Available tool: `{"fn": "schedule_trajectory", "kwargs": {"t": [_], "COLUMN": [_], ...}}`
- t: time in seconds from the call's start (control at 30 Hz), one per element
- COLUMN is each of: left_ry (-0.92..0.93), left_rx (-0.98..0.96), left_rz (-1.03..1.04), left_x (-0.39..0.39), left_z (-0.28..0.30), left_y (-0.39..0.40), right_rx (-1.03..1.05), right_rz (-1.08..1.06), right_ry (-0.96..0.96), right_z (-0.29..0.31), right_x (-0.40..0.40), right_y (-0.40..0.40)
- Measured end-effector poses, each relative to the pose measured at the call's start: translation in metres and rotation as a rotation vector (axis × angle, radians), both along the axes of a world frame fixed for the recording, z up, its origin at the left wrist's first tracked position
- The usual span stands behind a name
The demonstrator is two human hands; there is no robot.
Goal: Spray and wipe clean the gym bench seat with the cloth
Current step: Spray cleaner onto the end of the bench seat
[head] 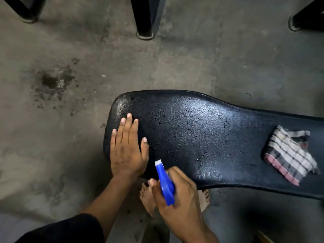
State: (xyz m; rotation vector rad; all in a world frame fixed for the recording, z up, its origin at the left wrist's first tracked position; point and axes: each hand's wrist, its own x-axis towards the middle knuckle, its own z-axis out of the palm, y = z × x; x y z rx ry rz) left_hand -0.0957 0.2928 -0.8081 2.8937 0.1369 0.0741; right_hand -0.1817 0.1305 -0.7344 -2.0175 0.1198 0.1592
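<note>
The black bench seat (201,137) fills the middle and runs off toward 3 o'clock, with wet drops on it. The left hand (127,149) lies flat and open on its 9 o'clock end. The right hand (177,195), at 6 o'clock, grips a blue spray bottle (165,183). The checked cloth (289,151) rests on the seat at 3 o'clock.

cloth (290,151) — on bench seat (201,137)

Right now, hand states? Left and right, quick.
Left hand: open, flat on the bench seat, holding nothing.
Right hand: closed around the blue spray bottle.
</note>
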Motion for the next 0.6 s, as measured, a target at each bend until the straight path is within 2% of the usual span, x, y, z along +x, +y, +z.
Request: {"fn": "schedule_trajectory", "kwargs": {"t": [0.13, 0.3, 0.43, 0.5, 0.6], "left_ry": [0.013, 0.054, 0.100, 0.089, 0.078], "left_rx": [-0.012, -0.056, -0.243, -0.354, -0.443], "left_rz": [0.010, 0.019, 0.147, 0.201, 0.142], "left_x": [0.001, 0.001, 0.005, 0.006, -0.002], "left_z": [0.002, 0.010, 0.022, 0.031, 0.043], "left_y": [-0.001, -0.003, -0.018, -0.032, -0.065], "right_rx": [-0.035, -0.123, -0.177, -0.162, -0.152], "right_rz": [-0.031, -0.215, -0.255, -0.245, -0.270], "right_ry": [0.002, -0.004, 0.095, 0.084, 0.052], "right_z": [-0.003, -0.011, -0.018, -0.019, -0.015], "right_x": [-0.008, -0.023, -0.033, -0.035, -0.035], "right_y": [-0.002, -0.014, -0.033, -0.039, -0.049]}}
